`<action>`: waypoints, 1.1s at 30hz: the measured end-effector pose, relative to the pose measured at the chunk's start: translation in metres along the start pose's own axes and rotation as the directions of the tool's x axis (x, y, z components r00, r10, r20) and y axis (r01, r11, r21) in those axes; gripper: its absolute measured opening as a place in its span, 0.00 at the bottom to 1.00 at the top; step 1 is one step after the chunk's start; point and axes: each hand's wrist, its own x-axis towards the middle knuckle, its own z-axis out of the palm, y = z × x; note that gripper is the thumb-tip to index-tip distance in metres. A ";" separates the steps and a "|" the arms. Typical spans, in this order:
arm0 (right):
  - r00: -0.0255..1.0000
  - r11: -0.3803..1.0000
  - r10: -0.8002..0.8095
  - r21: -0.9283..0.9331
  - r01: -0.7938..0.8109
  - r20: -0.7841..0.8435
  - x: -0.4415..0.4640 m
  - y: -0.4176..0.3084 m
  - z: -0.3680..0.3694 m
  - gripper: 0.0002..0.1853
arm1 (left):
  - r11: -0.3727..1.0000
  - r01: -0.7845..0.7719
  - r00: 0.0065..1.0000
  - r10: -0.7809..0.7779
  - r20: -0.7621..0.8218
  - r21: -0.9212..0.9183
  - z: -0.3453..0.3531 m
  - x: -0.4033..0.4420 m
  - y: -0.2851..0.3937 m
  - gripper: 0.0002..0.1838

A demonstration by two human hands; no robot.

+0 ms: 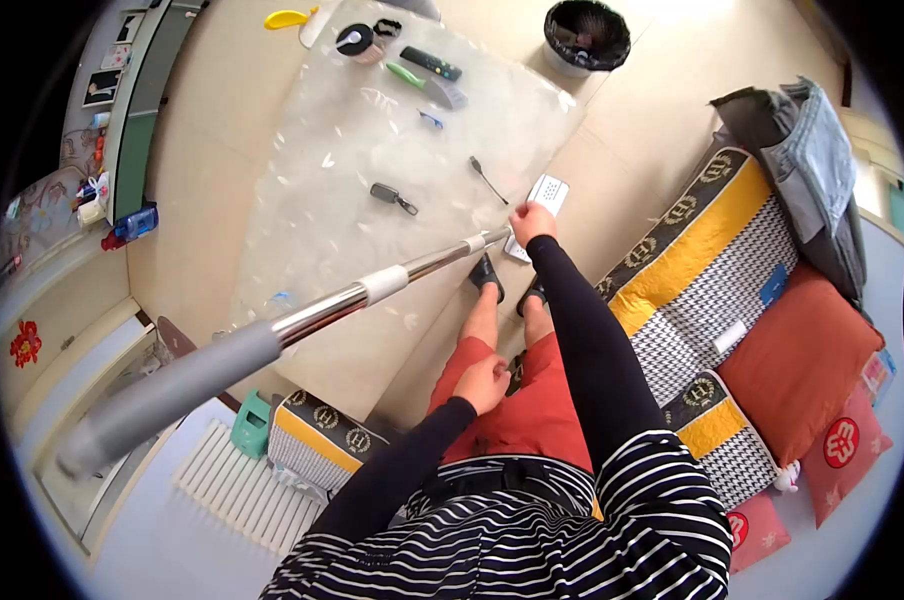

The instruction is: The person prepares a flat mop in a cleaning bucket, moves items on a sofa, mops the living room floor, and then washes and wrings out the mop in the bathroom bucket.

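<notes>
My right hand point(534, 222) is closed round the lower end of what looks like a mop. The mop's metal pole point(332, 308) slants toward the left of the view, ending in a thick grey grip point(182, 385) close to the camera. Behind my right hand is a white slotted plate point(549, 191), partly covered by the fingers; its join to the pole is hidden. Over my red shorts hangs my left hand point(483, 385), loosely curled, with nothing visible in it.
The pole crosses above a pale table point(312, 230) holding a car key point(393, 198), a short cable point(488, 180), a remote control point(431, 63), a green-handled brush point(427, 84) and a lidded cup point(359, 43). A bin point(585, 38) stands beyond it. At right is a patterned sofa point(662, 290).
</notes>
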 end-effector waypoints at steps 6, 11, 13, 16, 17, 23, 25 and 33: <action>0.993 0.988 -0.116 -0.100 0.115 -0.004 0.045 0.019 0.049 0.17 | 0.987 0.161 0.987 -0.161 0.018 0.016 0.011 -0.020 -0.040 0.13; 0.995 0.974 -0.079 -0.207 0.090 0.061 0.051 0.019 0.061 0.11 | 0.967 0.252 0.967 -0.252 0.027 -0.018 0.027 -0.030 -0.047 0.13; 0.992 0.967 -0.111 -0.224 0.121 0.060 0.054 0.018 0.064 0.10 | 0.968 0.247 0.969 -0.246 0.025 -0.033 0.029 -0.026 -0.040 0.13; 0.982 0.962 -0.174 -0.201 0.185 0.074 0.048 0.012 0.051 0.09 | 0.980 0.196 0.981 -0.196 -0.001 -0.041 0.032 -0.022 -0.032 0.13; 0.980 0.966 -0.186 -0.169 0.194 0.067 0.045 0.011 0.044 0.09 | 0.984 0.174 0.985 -0.175 -0.015 -0.020 0.031 -0.020 -0.029 0.14; 0.992 0.970 -0.126 0.212 0.123 0.001 -0.017 0.002 -0.037 0.11 | 0.998 0.054 0.996 -0.055 -0.070 -0.025 0.018 -0.022 0.016 0.13; 0.992 0.947 -0.129 0.295 0.123 -0.001 -0.050 0.012 -0.066 0.12 | 1.000 0.009 0.998 -0.010 -0.068 -0.012 0.010 -0.024 0.033 0.13; 0.976 0.901 -0.036 0.416 0.124 -0.214 -0.267 0.012 -0.208 0.10 | 0.894 -0.116 0.961 0.212 0.180 -0.433 -0.012 -0.007 0.117 0.27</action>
